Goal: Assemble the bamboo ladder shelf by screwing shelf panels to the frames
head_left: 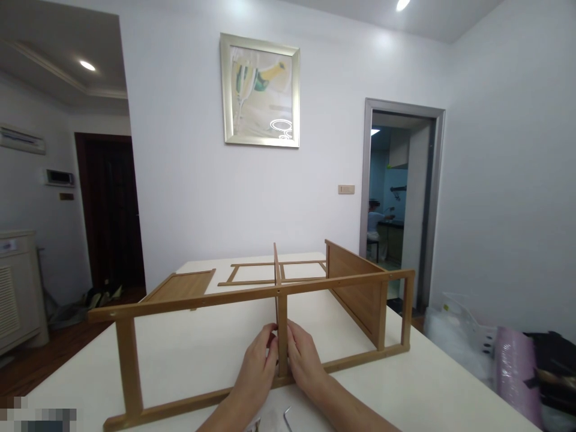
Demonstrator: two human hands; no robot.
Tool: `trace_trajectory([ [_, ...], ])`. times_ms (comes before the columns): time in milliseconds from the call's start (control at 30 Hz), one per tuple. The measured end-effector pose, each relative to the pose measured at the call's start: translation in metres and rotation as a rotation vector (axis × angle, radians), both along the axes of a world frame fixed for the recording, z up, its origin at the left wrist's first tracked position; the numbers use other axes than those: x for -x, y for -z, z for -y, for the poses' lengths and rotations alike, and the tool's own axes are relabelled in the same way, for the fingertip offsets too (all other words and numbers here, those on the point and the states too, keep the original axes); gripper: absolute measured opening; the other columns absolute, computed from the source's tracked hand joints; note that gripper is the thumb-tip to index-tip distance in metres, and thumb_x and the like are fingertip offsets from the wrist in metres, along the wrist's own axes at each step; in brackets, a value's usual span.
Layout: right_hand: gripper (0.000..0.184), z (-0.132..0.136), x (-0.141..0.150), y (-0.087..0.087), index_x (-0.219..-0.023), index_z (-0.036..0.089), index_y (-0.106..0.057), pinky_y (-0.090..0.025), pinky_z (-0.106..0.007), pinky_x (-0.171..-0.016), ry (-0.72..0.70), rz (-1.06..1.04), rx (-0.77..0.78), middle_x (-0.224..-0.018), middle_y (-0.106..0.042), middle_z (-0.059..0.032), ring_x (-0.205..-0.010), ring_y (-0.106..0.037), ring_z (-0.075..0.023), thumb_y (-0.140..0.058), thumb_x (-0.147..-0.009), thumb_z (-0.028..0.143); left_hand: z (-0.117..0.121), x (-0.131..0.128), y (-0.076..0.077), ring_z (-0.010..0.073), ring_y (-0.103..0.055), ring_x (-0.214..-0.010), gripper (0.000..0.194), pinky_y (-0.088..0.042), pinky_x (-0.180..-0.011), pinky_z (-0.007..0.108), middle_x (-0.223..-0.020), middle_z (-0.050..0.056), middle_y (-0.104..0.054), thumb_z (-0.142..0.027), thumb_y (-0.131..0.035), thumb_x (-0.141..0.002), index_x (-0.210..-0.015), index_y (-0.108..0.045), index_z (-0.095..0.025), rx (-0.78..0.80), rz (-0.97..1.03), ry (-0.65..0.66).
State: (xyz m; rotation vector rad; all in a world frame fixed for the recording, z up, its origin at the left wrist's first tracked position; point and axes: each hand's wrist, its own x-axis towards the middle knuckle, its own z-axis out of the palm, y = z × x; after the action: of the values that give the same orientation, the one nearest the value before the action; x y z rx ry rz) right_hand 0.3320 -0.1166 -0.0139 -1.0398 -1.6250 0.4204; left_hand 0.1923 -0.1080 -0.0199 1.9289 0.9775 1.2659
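Note:
A long wooden side frame (pixel 198 302) with crossbars stands on edge on the white table (pixel 189 354). One wooden shelf panel (pixel 355 288) joins it near the right end, and a middle shelf panel (pixel 276 264), seen edge-on, meets it at the centre crossbar (pixel 282 330). My left hand (pixel 258 360) is closed at the left face of the middle panel, its fingertips partly hidden. Opposite it, my right hand (pixel 306 357) presses from the right side, its fingers behind the crossbar. Below the hands lies a hex key (pixel 287 418).
Farther back on the table are another wooden panel (pixel 182 286) and a second flat frame (pixel 252 264). A clear plastic bag (pixel 265 421) lies at the near edge. Pink bubble wrap (pixel 515 372) and other packaging are right of the table. Someone sits beyond the doorway (pixel 375 222).

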Motion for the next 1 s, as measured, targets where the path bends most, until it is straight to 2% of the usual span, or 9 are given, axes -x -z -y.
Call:
trace_trajectory([
  [133,0.049,-0.001,-0.001,0.002,-0.12,0.023,-0.064,-0.05,-0.033,-0.083,0.002,0.014,0.014,-0.101,-0.071,-0.007,-0.097,-0.062,-0.0218,-0.03,-0.099,0.052,0.005,0.003,-0.001,0.024,-0.061,-0.105,0.043,-0.051,-0.088,0.038,-0.122,0.012,-0.064,-0.046,-0.035,-0.097,-0.126,-0.053,-0.02,0.054,0.055,0.057],
  [233,0.049,-0.003,-0.002,0.004,-0.123,0.024,-0.063,-0.05,-0.034,-0.082,0.002,0.014,0.024,-0.1,-0.071,-0.0065,-0.094,-0.063,-0.0216,-0.031,-0.099,0.053,0.005,0.005,-0.001,0.0245,-0.061,-0.103,0.042,-0.051,-0.086,0.038,-0.118,0.012,-0.064,-0.045,-0.048,-0.092,-0.124,-0.053,-0.019,0.032,0.017,0.091],
  [333,0.049,-0.005,-0.003,0.007,-0.123,0.024,-0.062,-0.05,-0.034,-0.081,0.003,0.013,0.025,-0.099,-0.071,-0.0063,-0.092,-0.063,-0.0215,-0.032,-0.098,0.053,0.002,0.006,-0.001,0.0245,-0.061,-0.099,0.043,-0.053,-0.073,0.033,-0.112,0.012,-0.065,-0.039,-0.057,-0.087,-0.123,-0.051,-0.019,0.051,-0.022,0.106],
  [400,0.048,-0.006,-0.003,0.008,-0.123,0.024,-0.062,-0.05,-0.034,-0.081,0.002,0.011,0.023,-0.1,-0.071,-0.0066,-0.091,-0.062,-0.0213,-0.032,-0.098,0.053,-0.001,0.006,0.002,0.0241,-0.061,-0.098,0.039,-0.052,-0.069,0.031,-0.11,0.011,-0.064,-0.036,-0.057,-0.086,-0.121,-0.051,-0.019,0.061,-0.022,0.108],
  [600,0.048,-0.005,-0.001,0.006,-0.12,0.023,-0.064,-0.049,-0.033,-0.081,0.0,0.002,0.034,-0.102,-0.07,-0.007,-0.09,-0.062,-0.0201,-0.032,-0.099,0.052,-0.008,0.004,0.007,0.0237,-0.061,-0.098,0.038,-0.051,-0.074,0.032,-0.109,0.011,-0.065,-0.036,-0.059,-0.084,-0.116,-0.054,-0.017,0.072,0.024,0.09],
  [833,0.051,-0.002,0.002,0.002,-0.107,0.022,-0.069,-0.05,-0.031,-0.075,0.012,-0.015,0.021,-0.086,-0.07,-0.0052,-0.081,-0.063,-0.0196,-0.03,-0.098,0.055,-0.008,0.001,0.002,0.0231,-0.06,-0.099,0.035,-0.05,-0.073,0.031,-0.106,0.01,-0.063,-0.034,-0.056,-0.085,-0.115,-0.051,-0.017,0.087,0.053,0.105],
  [1000,0.053,0.0,0.002,0.001,-0.103,0.021,-0.069,-0.052,-0.03,-0.072,0.031,-0.057,-0.007,-0.084,-0.069,-0.0054,-0.079,-0.064,-0.0191,-0.029,-0.099,0.056,-0.007,0.0,0.001,0.0225,-0.061,-0.096,0.036,-0.05,-0.07,0.03,-0.103,0.01,-0.064,-0.036,-0.058,-0.084,-0.114,-0.053,-0.016,0.104,0.09,0.111],
])
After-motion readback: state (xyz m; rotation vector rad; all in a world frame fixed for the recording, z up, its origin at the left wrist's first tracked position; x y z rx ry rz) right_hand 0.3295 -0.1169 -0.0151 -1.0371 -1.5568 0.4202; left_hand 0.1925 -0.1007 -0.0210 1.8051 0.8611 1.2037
